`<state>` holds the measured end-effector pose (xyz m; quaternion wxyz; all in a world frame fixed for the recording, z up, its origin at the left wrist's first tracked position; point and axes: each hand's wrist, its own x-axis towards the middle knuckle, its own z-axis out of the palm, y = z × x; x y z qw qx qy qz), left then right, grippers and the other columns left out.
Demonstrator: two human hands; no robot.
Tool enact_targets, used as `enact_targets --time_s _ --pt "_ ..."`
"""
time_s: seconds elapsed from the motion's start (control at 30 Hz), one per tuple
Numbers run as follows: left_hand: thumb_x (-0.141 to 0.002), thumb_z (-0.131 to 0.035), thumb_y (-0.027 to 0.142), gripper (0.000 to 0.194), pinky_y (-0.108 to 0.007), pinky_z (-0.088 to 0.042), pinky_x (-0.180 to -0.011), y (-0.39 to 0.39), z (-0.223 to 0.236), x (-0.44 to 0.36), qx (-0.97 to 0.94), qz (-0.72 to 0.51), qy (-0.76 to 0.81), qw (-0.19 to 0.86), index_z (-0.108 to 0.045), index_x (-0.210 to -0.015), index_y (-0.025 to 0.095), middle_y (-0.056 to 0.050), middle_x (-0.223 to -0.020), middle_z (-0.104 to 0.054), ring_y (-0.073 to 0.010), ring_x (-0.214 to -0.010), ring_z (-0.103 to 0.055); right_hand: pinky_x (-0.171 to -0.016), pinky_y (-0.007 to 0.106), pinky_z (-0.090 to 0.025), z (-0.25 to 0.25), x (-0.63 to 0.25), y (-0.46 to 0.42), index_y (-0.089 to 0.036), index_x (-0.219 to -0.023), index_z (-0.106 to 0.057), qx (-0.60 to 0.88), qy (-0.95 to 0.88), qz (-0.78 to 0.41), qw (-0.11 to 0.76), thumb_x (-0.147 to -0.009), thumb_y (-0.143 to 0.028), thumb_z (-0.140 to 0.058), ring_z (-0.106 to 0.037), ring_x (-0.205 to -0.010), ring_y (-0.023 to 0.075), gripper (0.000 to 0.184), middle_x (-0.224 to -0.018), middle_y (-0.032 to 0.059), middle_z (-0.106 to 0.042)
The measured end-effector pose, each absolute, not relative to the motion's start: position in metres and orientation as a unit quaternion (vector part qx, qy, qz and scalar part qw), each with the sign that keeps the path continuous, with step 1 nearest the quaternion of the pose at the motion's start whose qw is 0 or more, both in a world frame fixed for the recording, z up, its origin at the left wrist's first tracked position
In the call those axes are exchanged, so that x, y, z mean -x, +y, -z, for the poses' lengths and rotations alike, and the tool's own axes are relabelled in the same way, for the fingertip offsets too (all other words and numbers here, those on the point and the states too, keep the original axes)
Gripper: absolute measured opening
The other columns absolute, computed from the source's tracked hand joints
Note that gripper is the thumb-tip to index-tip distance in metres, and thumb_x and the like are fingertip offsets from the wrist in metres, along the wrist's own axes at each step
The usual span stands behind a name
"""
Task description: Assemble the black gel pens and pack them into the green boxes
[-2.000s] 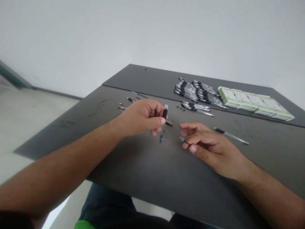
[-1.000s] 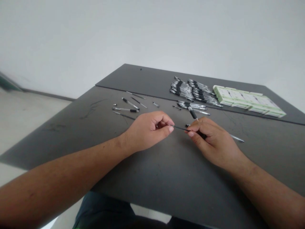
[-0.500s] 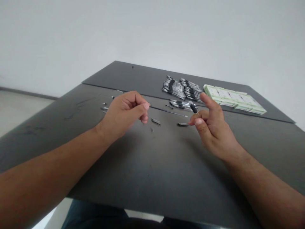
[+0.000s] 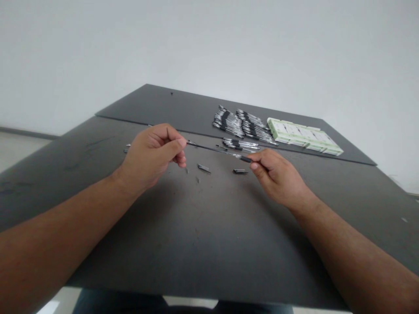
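Note:
My left hand (image 4: 152, 152) is closed, thumb and forefinger pinching one end of a thin dark pen refill (image 4: 209, 148) that points right. My right hand (image 4: 278, 176) grips a clear pen barrel with a black rubber grip (image 4: 245, 159), its open end facing left. The refill's far end meets the mouth of the barrel; how far inside it reaches, I cannot tell. Below them on the dark table (image 4: 203, 240) lie two pen caps, one grey-looking cap (image 4: 204, 168) and one black cap (image 4: 240, 171). A tiny clear piece (image 4: 198, 179) lies nearer me.
Bundles of black-gripped pens (image 4: 227, 122) lie toward the back, with a second pile (image 4: 257, 126) beside them. Several pens (image 4: 240, 144) lie closer. Green-and-white boxes (image 4: 304, 135) stand at the back right. A seam crosses the table. Small parts (image 4: 127, 148) show beside my left hand.
My right hand has turned the pen barrel from upright to nearly level and brought its end to the refill. Its raised forefinger has curled down. My left hand keeps its pinch; the view has shifted slightly right.

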<state>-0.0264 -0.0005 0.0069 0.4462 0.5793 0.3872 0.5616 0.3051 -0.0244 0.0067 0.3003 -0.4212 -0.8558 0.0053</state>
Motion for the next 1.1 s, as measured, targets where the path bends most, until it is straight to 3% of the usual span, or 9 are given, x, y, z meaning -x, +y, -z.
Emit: enact_targets --time_s 0.17,0.53,0.8,0.93,1.1 --pt "-0.086 -0.091 0.04 0.031 -0.028 -0.058 -0.055 -0.001 -0.006 0.026 -0.585 -0.556 0.389 0.443 -0.066 -0.078 0.023 0.003 -0.063 -0.066 -0.0137 -0.054 -0.066 -0.095 0.043 -0.062 -0.008 -0.305 -0.025 -0.022 -0.119 -0.075 0.426 -0.856 -0.02 0.292 -0.114 -0.03 -0.055 -0.078 -0.109 0.029 0.022 -0.113 0.013 -0.082" --pt "-0.082 -0.087 0.03 0.022 -0.028 -0.059 -0.052 -0.002 -0.007 0.024 -0.58 -0.563 0.386 0.445 -0.067 -0.075 0.023 0.003 -0.062 -0.066 -0.0142 -0.052 -0.067 -0.095 0.044 -0.062 -0.005 -0.305 -0.024 -0.021 -0.119 -0.076 0.424 -0.855 -0.018 0.298 -0.113 -0.029 -0.055 -0.077 -0.107 0.0293 0.023 -0.111 0.0134 -0.082" --pt "-0.095 -0.078 0.033 0.013 -0.026 -0.059 -0.062 -0.007 -0.003 0.025 -0.712 -0.449 0.426 0.333 -0.076 -0.089 0.022 0.001 -0.068 -0.076 -0.0151 -0.059 -0.073 -0.095 0.042 -0.062 -0.007 -0.296 -0.031 -0.021 -0.123 -0.077 0.417 -0.868 -0.046 0.267 -0.112 -0.025 -0.056 -0.079 -0.108 0.0283 0.024 -0.11 0.0122 -0.083" --pt "-0.097 -0.074 0.035 0.015 -0.027 -0.057 -0.07 -0.02 0.001 0.013 -0.788 -0.364 0.418 0.269 -0.085 -0.099 0.025 0.001 -0.079 -0.083 -0.0172 -0.073 -0.077 -0.094 0.041 -0.062 -0.004 -0.279 -0.043 -0.022 -0.123 -0.075 0.427 -0.863 -0.093 0.254 -0.107 -0.022 -0.06 -0.08 -0.107 0.0275 0.022 -0.115 0.0109 -0.084" --pt "-0.102 -0.066 0.036 0.025 -0.032 -0.06 -0.091 -0.029 0.006 0.004 -0.855 -0.31 0.363 0.202 -0.089 -0.109 0.027 -0.003 -0.105 -0.089 -0.0218 -0.098 -0.082 -0.081 0.034 -0.059 0.001 -0.264 -0.054 -0.024 -0.113 -0.069 0.441 -0.843 -0.17 0.256 -0.101 -0.02 -0.064 -0.079 -0.089 0.0214 0.014 -0.1 0.0042 -0.083"
